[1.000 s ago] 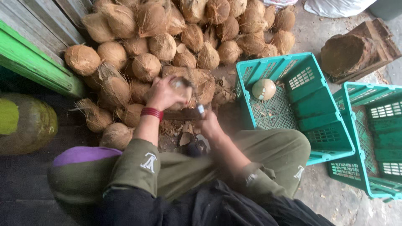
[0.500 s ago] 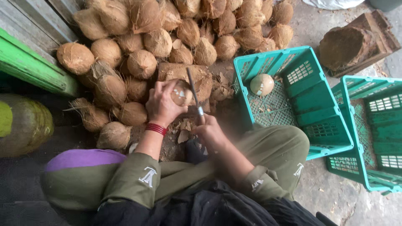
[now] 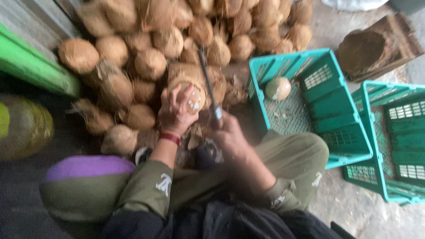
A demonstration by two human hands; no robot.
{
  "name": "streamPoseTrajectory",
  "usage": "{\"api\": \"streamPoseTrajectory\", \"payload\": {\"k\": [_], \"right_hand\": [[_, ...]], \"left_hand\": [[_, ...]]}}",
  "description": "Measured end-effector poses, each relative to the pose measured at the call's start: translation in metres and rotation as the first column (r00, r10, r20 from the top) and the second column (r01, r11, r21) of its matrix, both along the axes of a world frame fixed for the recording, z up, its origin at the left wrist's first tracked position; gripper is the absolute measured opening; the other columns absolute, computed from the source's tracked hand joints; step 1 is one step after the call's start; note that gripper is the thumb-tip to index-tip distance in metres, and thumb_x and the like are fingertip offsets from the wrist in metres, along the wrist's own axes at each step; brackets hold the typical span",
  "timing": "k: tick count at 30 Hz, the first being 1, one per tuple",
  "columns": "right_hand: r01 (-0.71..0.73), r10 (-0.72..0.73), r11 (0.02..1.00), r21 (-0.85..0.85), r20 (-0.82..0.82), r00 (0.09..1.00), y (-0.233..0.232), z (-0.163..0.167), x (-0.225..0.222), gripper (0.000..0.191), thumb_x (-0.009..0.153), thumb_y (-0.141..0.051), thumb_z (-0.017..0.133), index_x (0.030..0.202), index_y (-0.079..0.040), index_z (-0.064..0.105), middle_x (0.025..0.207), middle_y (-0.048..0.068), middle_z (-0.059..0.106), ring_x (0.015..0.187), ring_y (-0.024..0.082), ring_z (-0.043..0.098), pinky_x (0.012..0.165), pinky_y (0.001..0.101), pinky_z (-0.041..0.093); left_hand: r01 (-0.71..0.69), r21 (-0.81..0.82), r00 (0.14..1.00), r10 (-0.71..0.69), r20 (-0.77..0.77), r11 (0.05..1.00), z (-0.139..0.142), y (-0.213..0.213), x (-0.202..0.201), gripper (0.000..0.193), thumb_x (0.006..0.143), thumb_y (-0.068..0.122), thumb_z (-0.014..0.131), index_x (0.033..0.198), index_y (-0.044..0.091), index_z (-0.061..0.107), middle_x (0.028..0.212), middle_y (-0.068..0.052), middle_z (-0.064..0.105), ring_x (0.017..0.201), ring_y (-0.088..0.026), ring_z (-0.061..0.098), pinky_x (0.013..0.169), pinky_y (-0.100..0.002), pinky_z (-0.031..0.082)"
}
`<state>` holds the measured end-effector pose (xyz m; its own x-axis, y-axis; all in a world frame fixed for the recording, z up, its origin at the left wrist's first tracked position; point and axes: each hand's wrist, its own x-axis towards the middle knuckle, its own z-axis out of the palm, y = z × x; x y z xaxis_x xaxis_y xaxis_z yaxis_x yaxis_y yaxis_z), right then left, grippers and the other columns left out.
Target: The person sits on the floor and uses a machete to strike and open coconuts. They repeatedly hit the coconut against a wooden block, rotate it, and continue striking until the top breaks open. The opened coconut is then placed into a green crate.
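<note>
My left hand (image 3: 175, 113) grips a partly husked coconut (image 3: 191, 90) with pale patches showing, held in front of my knees. A red band circles that wrist. My right hand (image 3: 230, 135) is closed on the handle of a long dark knife (image 3: 207, 79), whose blade points up and away, just right of the coconut. The view is blurred by motion. Behind both hands lies a big pile of brown husked coconuts (image 3: 152, 64).
A teal plastic crate (image 3: 341, 146) at the right holds one pale peeled coconut (image 3: 278, 88). A second teal crate (image 3: 394, 177) stands further right. A wooden stump (image 3: 367, 51) sits at the back right, a green board (image 3: 33, 68) at the left, a yellowish jug (image 3: 22, 128) below it.
The knife in my right hand rose from low by the coconut to blade-up beside it. My left hand kept hold of the coconut and shifted it slightly lower.
</note>
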<state>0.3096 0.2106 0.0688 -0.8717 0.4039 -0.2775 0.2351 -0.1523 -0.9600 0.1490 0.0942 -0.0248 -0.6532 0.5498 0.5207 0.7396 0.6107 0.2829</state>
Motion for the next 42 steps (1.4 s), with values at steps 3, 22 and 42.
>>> {"api": "streamPoseTrajectory", "payload": {"k": [3,22,42], "right_hand": [[0.044,-0.008,0.987,0.153,-0.226,0.974,0.005,-0.022,0.007,0.022,0.08,0.003,0.072,0.094,-0.003,0.056,0.074,-0.002,0.053,0.064,0.006,0.05,0.055,0.0248,0.042],[0.082,0.028,0.976,0.2,-0.497,0.867,0.008,-0.046,-0.002,0.016,0.09,0.006,0.071,0.097,-0.004,0.061,0.08,0.003,0.056,0.07,0.012,0.053,0.06,0.0334,0.048],[-0.208,0.194,0.978,0.032,0.244,0.95,0.022,-0.137,-0.025,0.021,0.072,-0.003,0.074,0.078,-0.007,0.054,0.063,0.006,0.057,0.052,0.017,0.054,0.044,0.0327,0.043]], "left_hand": [[-0.037,-0.039,0.997,0.04,0.066,0.999,-0.007,-0.001,0.003,0.104,0.051,0.038,0.096,0.143,0.034,0.048,0.139,-0.005,0.046,0.133,-0.039,0.046,0.092,-0.049,0.062],[0.021,-0.058,0.999,-0.019,0.026,0.998,-0.011,0.001,0.001,0.095,0.057,0.033,0.095,0.142,0.035,0.053,0.14,-0.004,0.046,0.139,-0.044,0.041,0.102,-0.051,0.057],[-0.266,0.091,0.589,0.087,0.803,0.96,-0.002,-0.01,-0.05,0.127,0.045,0.036,0.105,0.147,0.026,0.03,0.142,-0.02,0.034,0.129,-0.042,0.043,0.103,-0.06,0.045]]}}
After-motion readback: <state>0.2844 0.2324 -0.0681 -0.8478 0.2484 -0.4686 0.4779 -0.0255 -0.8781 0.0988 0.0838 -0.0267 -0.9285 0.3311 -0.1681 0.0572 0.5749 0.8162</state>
